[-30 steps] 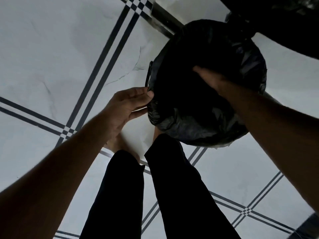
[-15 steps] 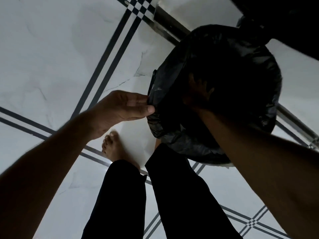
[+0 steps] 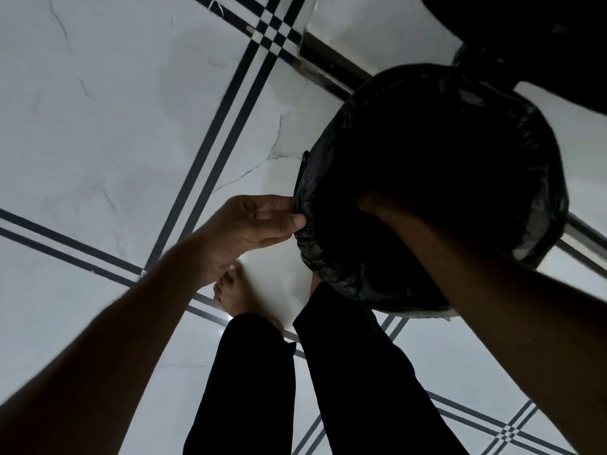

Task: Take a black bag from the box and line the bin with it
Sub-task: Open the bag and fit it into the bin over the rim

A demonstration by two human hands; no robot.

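— Both hands are at the bin (image 3: 307,178), which stands on the white marble floor (image 3: 115,126) just ahead of the person's bare feet and black trousers (image 3: 256,382).

— What about the black bag (image 3: 328,267)?

— It is draped over the rim, crinkled down the outside. The left hand (image 3: 253,224) pinches its near edge between thumb and fingers.

— And the right hand (image 3: 377,205)?

— It reaches down inside the bag's dark mouth; its fingers are lost in shadow, so their grip cannot be told.
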